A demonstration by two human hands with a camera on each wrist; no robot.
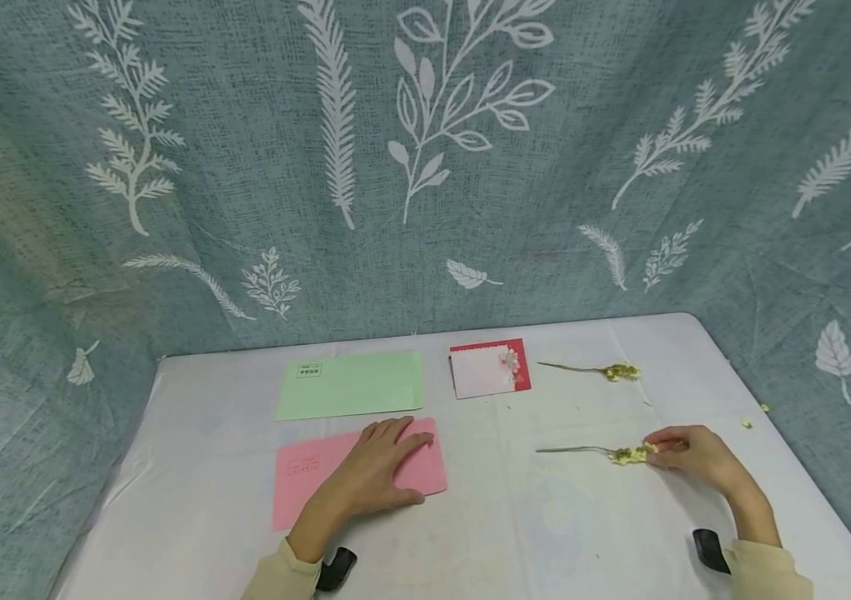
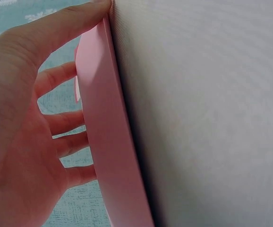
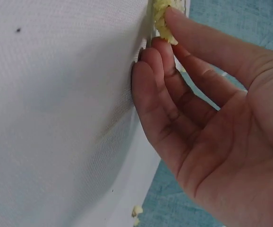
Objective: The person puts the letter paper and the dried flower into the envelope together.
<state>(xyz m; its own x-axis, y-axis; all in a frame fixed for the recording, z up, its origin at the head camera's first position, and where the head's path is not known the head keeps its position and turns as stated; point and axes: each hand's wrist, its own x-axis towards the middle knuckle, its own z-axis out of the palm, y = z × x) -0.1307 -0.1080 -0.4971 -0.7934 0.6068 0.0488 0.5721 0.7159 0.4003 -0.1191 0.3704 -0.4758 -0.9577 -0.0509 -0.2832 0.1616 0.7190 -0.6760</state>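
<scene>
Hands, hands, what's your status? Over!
Left fingers spread on pink envelope. Right fingers pinching nearer flower sprig by its blossoms. No obstruction seen.

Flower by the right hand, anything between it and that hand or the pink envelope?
Nothing visible separates the flower from the right hand, which pinches its blossom end. Nothing shows in the gap to the pink envelope, but the left hand rests over the envelope's right half.
</scene>
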